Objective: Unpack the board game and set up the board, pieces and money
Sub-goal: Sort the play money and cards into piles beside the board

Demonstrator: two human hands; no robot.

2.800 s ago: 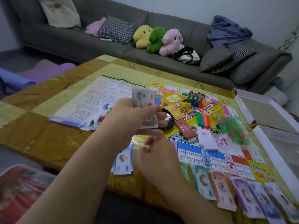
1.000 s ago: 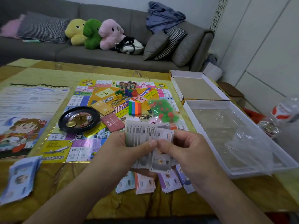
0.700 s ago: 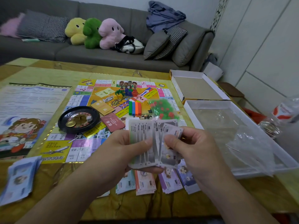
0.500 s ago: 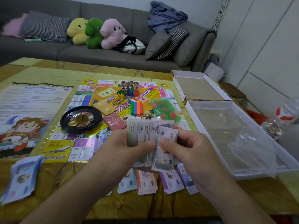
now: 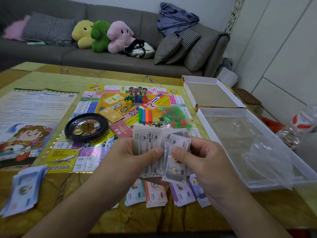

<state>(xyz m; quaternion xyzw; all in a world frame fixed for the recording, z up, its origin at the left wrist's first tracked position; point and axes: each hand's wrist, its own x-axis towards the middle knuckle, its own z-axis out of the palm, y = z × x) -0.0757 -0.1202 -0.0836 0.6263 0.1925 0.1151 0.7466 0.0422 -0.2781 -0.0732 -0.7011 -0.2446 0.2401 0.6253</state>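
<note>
- Head view: left hand (image 5: 135, 156) clamps fanned grey notes (image 5: 151, 145); thumb pressed on top.
- Right hand (image 5: 197, 157) pinches one note (image 5: 178, 162), just beside left thumb.
- Risk: loosened pinch spills fan onto sorted stacks (image 5: 156, 194) beneath the fingers, mixing denominations.

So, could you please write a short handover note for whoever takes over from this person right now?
Left hand grips a fanned stack of grey 10 notes; right hand pinches one grey note off its front.
Done: the board lies open on the table, with the roulette wheel, card decks, coloured sticks and bagged houses on it. Four sorted money piles lie along the near edge, and a blue pile sits far left.
Left: lay down the grey notes, unbag the houses, place the pawns.
</note>
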